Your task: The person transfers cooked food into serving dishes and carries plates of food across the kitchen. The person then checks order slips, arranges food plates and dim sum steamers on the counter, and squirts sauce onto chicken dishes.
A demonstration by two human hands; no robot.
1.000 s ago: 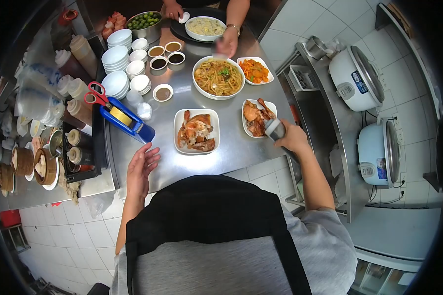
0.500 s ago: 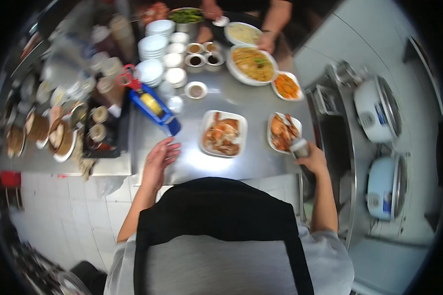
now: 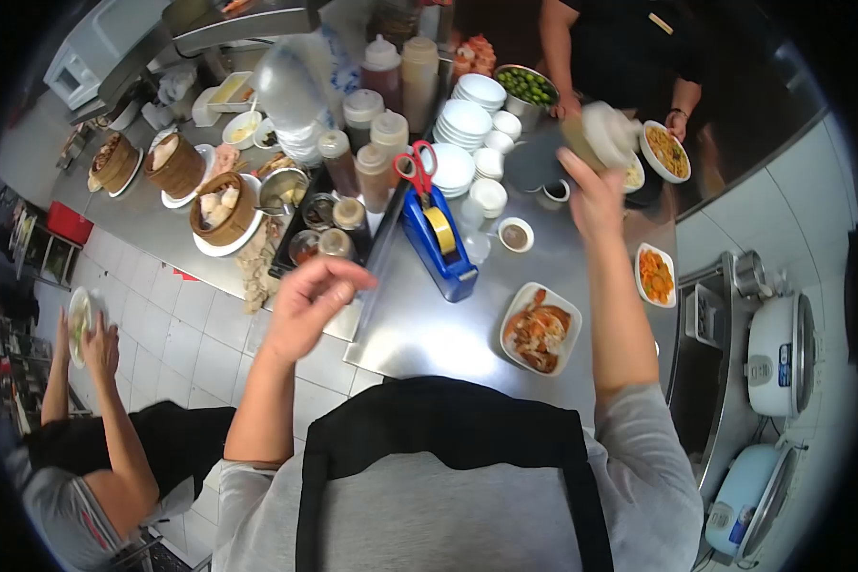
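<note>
My right hand (image 3: 596,200) is raised over the far part of the steel table, closed around a motion-blurred shaker bottle (image 3: 608,133) with a pale top. Below my right forearm is a white square dish (image 3: 574,336) of browned, chopped food (image 3: 541,334). My left hand (image 3: 316,303) hovers with loosely bent fingers and a gap at the thumb, holding nothing. It is nearest to the jars (image 3: 337,246) in a black tray. To its right stands a blue tape dispenser (image 3: 440,250) with red-handled scissors (image 3: 416,170) upright in it.
Squeeze bottles (image 3: 381,71), stacked white bowls (image 3: 465,124) and a sauce cup (image 3: 516,234) occupy the table. A carrot dish (image 3: 656,275) sits right. Bamboo steamers (image 3: 224,208) stand left. One co-worker holds noodles (image 3: 664,153) across; another holds a plate (image 3: 79,329) at lower left.
My right hand has lifted the shaker bottle from beside the right-hand food dish to the table's far side. My view has turned left. The co-worker's noodle dish has moved off the table.
</note>
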